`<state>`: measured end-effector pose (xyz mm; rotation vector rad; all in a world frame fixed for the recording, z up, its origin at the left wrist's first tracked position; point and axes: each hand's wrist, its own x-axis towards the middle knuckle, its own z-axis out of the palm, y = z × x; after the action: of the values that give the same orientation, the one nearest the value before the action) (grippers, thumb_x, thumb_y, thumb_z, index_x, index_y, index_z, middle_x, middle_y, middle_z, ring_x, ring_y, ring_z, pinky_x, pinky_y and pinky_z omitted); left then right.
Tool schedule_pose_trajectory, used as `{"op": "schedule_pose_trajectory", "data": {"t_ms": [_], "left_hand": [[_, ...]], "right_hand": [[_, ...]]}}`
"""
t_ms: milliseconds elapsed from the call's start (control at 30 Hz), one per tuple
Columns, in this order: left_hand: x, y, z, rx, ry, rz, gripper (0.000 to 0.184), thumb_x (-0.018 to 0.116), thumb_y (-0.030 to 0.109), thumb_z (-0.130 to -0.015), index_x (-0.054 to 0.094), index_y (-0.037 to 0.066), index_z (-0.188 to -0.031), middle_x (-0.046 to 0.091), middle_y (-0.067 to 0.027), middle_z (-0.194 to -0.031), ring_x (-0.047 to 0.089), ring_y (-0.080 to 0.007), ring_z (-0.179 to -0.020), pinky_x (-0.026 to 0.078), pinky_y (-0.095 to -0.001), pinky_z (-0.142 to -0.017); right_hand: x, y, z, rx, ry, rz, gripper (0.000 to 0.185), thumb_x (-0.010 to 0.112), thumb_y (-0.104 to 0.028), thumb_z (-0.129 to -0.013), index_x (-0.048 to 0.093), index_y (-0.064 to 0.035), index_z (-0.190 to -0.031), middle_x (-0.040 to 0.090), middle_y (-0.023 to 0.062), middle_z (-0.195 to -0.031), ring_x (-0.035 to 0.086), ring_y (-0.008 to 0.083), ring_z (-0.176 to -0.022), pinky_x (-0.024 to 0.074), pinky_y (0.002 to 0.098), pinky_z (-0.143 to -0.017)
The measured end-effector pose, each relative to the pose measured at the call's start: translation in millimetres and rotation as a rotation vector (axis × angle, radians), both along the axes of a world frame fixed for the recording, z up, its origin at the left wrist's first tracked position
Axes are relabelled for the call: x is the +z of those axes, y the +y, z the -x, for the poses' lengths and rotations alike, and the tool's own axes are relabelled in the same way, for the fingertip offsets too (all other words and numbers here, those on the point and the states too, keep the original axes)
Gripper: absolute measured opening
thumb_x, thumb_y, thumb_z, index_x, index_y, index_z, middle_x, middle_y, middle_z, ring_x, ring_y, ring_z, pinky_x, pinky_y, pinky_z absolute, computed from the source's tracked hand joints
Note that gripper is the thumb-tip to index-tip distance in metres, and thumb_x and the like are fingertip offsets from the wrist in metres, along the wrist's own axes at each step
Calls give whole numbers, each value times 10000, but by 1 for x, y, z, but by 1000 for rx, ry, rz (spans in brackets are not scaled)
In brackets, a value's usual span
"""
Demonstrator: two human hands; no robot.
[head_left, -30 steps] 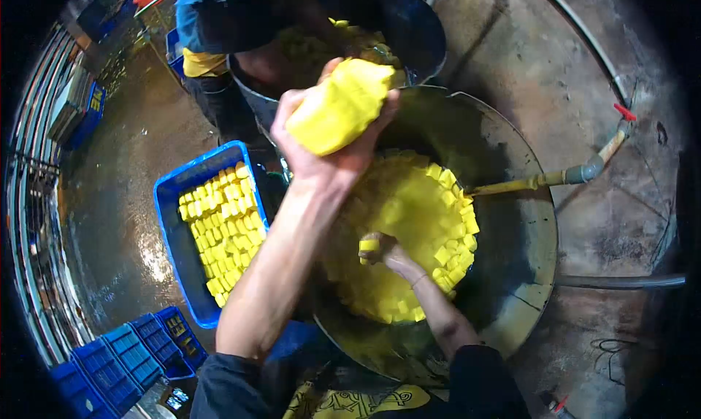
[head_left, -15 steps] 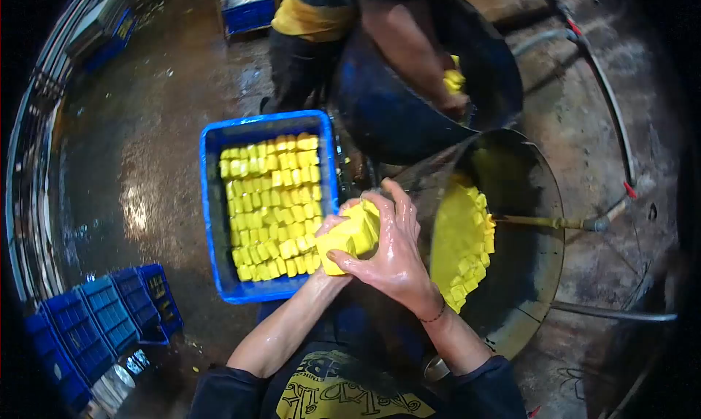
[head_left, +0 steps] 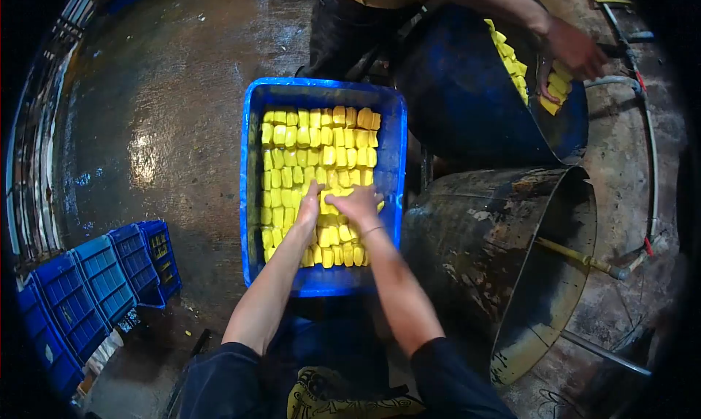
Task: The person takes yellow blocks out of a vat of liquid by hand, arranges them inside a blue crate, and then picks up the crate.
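Inside a blue plastic crate (head_left: 250, 193), rows of yellow tofu blocks (head_left: 291, 136) are packed side by side. Both my hands are over the right half of the crate. My left hand (head_left: 309, 209) presses the left side of a few yellow tofu blocks (head_left: 329, 204), its fingers pointing away from me. Curled over the same blocks from the right is my right hand (head_left: 358, 202), with its thumb reaching toward my left hand. The hands cover part of these blocks, and I cannot tell whether they touch the crate bottom.
To the right lies a tilted metal drum (head_left: 475, 236) with a pipe (head_left: 562, 249) at its mouth. A co-worker's hand (head_left: 577, 50) is at another dark drum (head_left: 467, 90) holding yellow blocks. Blue crates (head_left: 102, 273) stand at the left on a wet floor.
My hands have carried the yellow blocks from beside the drum down into the crate. The view has shifted right. The co-worker's arm has moved out over the far drum.
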<state>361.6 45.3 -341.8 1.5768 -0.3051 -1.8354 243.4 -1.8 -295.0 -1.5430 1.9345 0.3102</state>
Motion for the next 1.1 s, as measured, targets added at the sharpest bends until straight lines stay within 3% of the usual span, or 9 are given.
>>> {"op": "schedule_pose_trajectory", "data": {"t_ms": [67,267,400,600,700,833,933,1000,1100], "left_hand": [[-56,13,7,-100,-43,7,599,302,509,-951,523,12,-1202,443,-208,-1361,481,-343,-1159,408,-425,-942],[-42,6,10,-840,-667,246,503,264,391,-959,562,27,-1139,488,-286,-1250,454,-433,-1165,342,-473,-1010],[-44,7,20,-1167,-555,277,490,218,366,-962,555,49,-1124,480,-260,-1279,431,-429,-1196,316,-459,-1037],[-61,18,16,-1086,-504,411,370,308,311,-929,557,40,-969,526,-222,-1226,482,-422,-1082,356,-468,-981],[-47,46,27,-633,-903,727,302,393,242,-917,571,42,-1057,534,-210,-1213,464,-375,-1143,354,-414,-1010],[62,55,74,70,-592,622,370,443,243,-927,517,8,-1204,500,-149,-1256,432,-278,-1218,335,-416,-1036],[215,14,134,382,-321,817,328,461,185,-929,530,2,-1192,491,-144,-1238,446,-242,-1196,372,-386,-1001],[311,-18,195,43,-716,1219,231,500,92,-894,552,-5,-1098,527,-131,-1170,510,-237,-1100,423,-362,-938],[368,-48,311,-568,-200,1345,201,588,16,-787,572,6,-988,579,-128,-1015,584,-251,-893,479,-339,-833]], "right_hand": [[-52,46,-6,-92,92,55,538,688,-458,-691,651,-89,-1080,283,230,-1399,207,475,-1290,246,607,-998],[-43,32,26,290,69,-155,546,486,-511,-828,610,-107,-1173,537,209,-1241,418,401,-1219,193,538,-1058],[-33,7,43,638,10,-479,446,415,-405,-889,669,-76,-1046,621,189,-1131,559,307,-1111,296,493,-1001],[-92,61,54,577,110,214,308,500,-231,-835,618,-25,-1031,632,186,-1009,559,319,-992,355,441,-895],[-116,82,53,242,-12,531,337,511,-160,-813,569,13,-1096,601,223,-1043,536,340,-993,377,465,-861],[47,101,68,333,-174,425,390,525,-94,-808,538,34,-1176,547,257,-1160,520,377,-1075,398,471,-930],[192,126,113,-81,-652,584,385,550,-111,-818,546,39,-1172,528,248,-1220,511,383,-1127,391,448,-988],[292,137,171,-177,-885,695,359,598,-103,-788,561,20,-1123,565,234,-1119,560,367,-1035,444,436,-913],[336,144,266,-332,-760,651,299,620,-131,-798,577,9,-1059,595,200,-1023,588,347,-974,472,424,-853]]}}
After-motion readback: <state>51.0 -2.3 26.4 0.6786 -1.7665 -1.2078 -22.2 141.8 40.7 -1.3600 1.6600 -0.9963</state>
